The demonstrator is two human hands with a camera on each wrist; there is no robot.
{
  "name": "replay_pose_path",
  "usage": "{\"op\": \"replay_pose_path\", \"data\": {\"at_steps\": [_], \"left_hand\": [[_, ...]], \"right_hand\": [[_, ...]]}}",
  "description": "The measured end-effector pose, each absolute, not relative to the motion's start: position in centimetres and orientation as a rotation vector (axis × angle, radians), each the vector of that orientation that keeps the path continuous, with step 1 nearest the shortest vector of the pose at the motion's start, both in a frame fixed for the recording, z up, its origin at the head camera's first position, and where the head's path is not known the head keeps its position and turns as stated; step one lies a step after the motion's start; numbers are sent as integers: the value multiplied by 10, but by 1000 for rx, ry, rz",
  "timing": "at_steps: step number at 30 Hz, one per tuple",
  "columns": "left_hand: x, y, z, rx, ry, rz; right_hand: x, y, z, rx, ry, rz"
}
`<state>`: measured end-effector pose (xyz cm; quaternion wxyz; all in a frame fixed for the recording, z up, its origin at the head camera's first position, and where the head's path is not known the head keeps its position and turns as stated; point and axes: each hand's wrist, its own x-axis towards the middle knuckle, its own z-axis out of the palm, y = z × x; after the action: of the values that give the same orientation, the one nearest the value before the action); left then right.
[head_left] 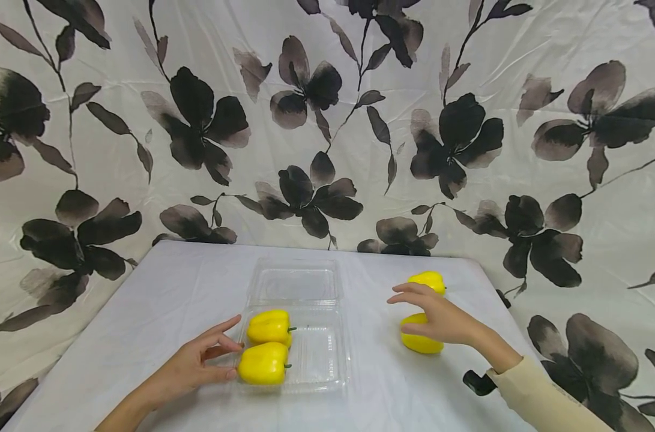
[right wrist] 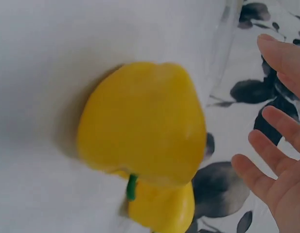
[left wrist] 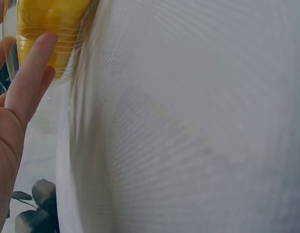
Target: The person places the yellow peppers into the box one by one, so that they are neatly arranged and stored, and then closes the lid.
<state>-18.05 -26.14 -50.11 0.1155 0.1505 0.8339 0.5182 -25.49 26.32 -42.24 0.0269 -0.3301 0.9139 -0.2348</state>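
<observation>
Left hand (head_left: 194, 360): beside the left wall of the clear container (head_left: 317, 354), fingers spread and slightly bent, with no grip on anything; the left wrist view puts one finger along the ribbed side, likely to steady such light plastic.
Farther packed pepper (head_left: 268, 326): in the container's left half, yellow, on its side, stem toward the right.
Nearer packed pepper (head_left: 262, 364): just in front of the first, lying the same way; keeping both to the left probably saves room, since the right half of the base is bare.
Lid (head_left: 297, 285): laid back flat on the far side, which leaves the base uncovered from above.
Tabletop (head_left: 370, 384): white-covered, with a bare strip between container and loose peppers, perhaps to keep the two groups apart.
Nearer loose pepper (head_left: 421, 343): on the tabletop to the container's right, partly hidden by the right hand (head_left: 440, 315).
Farther loose pepper (head_left: 425, 279): just behind it, also partly covered in the head view.
Right hand: above the loose pair, fingers open and holding nothing; the wide spread seems suited to so broad a pepper.
</observation>
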Motion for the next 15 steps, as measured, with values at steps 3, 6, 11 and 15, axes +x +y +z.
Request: {"op": "replay_pose_path", "data": {"at_steps": [3, 6, 11, 15], "left_hand": [[-181, -262, -502, 446, 2423, 1532], [-181, -263, -503, 461, 2420, 1532], [-181, -263, -503, 466, 2414, 1537], [-182, -262, -502, 462, 2413, 1540]], "right_hand": [[-254, 276, -427, -978, 2833, -744], [-252, 286, -431, -968, 2834, -762], [-249, 301, -438, -967, 2840, -772], [-248, 311, -444, -975, 2846, -780]]}}
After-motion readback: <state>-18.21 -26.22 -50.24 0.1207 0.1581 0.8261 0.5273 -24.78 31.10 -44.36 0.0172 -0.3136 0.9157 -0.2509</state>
